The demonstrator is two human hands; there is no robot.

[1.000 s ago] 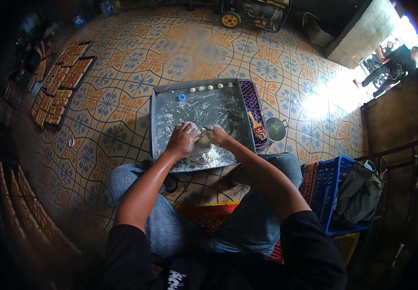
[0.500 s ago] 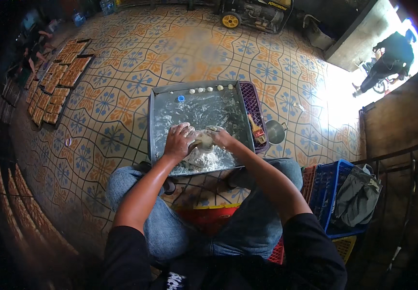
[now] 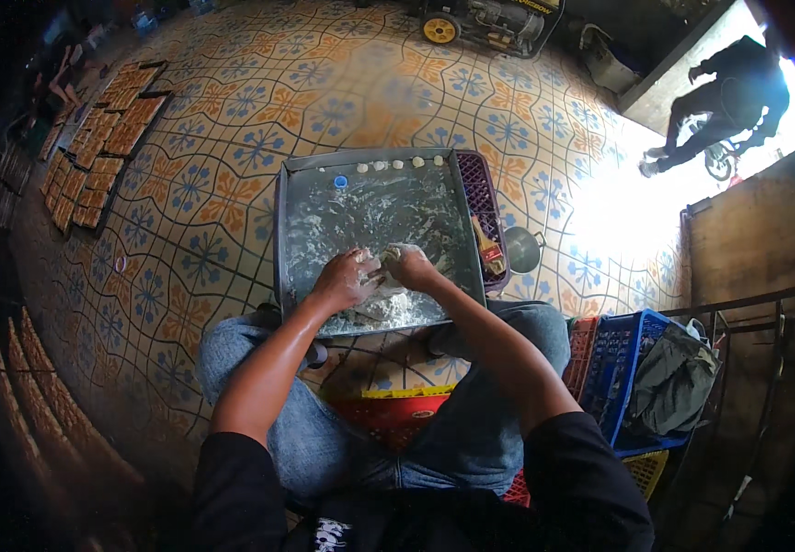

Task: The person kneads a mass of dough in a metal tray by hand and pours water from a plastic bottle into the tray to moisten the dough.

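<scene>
Dough (image 3: pixel 386 278), pale and floury, is between the two hands, above the near part of the grey metal tray (image 3: pixel 374 207), the reference point here. Right hand (image 3: pixel 409 267): fingers curled together, clamped on the dough. Left hand (image 3: pixel 346 279): fingers bent against the dough from the left; the tips are partly hidden, so whether they clamp it cannot be told. Both hands are dusted white. Loose flour (image 3: pixel 390 309) lies in the tray's near part, just below the hands. Along the tray's far wall sits a row of small pale balls (image 3: pixel 418 162); a blue ring-like piece (image 3: pixel 340 182) lies near its far left corner. Right of the tray: a purple crate (image 3: pixel 476 184) bearing a brush (image 3: pixel 488 248), then a metal pot (image 3: pixel 522 249). Well beyond the tray stands a wheeled machine (image 3: pixel 489 26).
</scene>
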